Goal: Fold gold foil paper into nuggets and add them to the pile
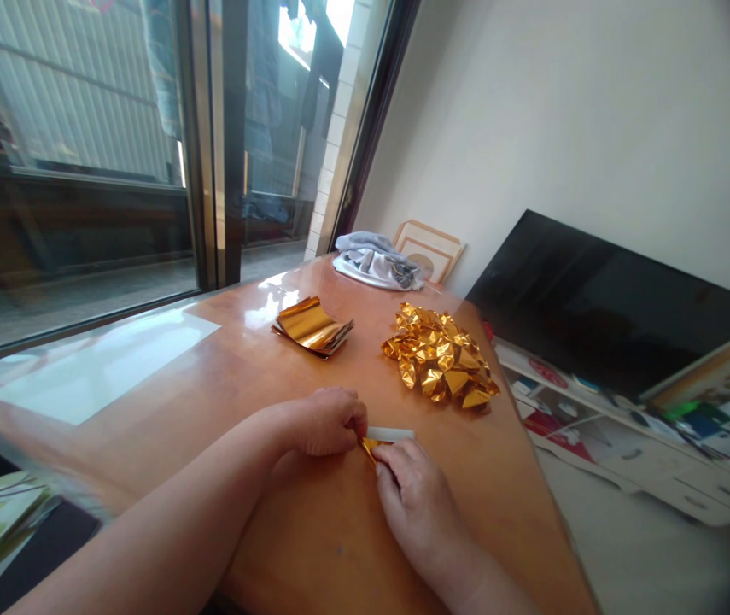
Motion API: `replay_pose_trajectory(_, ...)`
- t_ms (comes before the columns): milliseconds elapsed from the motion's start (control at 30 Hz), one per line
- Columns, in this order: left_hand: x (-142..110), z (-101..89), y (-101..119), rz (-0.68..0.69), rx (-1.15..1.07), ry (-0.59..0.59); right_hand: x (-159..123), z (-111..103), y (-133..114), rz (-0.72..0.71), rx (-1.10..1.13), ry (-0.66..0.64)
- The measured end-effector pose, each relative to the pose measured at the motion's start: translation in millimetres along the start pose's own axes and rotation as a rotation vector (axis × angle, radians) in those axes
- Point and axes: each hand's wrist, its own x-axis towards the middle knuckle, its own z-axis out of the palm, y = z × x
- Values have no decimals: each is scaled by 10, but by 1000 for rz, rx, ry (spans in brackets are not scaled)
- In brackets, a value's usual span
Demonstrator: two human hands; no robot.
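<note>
Gold foil piece [370, 445] is at the near middle of the table [313, 530], partly covered; visible long axis slants from far left to near right. Left hand [329, 420] pinches the far-left end, right hand [416, 487] the near-right end. Pale strip [391, 434] just beyond. Farther: foil stack [310, 326] left, folded foil pile [441, 354] right.

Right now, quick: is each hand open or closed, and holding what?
Left hand: closed, pinching the gold foil piece.
Right hand: closed, holding the same piece's other end.
</note>
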Motion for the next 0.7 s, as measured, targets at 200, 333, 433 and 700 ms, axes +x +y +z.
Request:
replay_pose_trajectory(200,16,22,0,-10,10,22,-50,-31,-45,-6,-101,-26)
replay_pose_trajectory(333,29,61,-11,-26,24,57,-103,-52,-86,10,-226,-70)
replay_pose_trajectory(433,34,83,-24,-40,33,64,-132,-56,-102,18,-307,-91)
replay_pose_trajectory(700,31,90,-35,-40,34,69,-135,-71,-119,34,-358,-122)
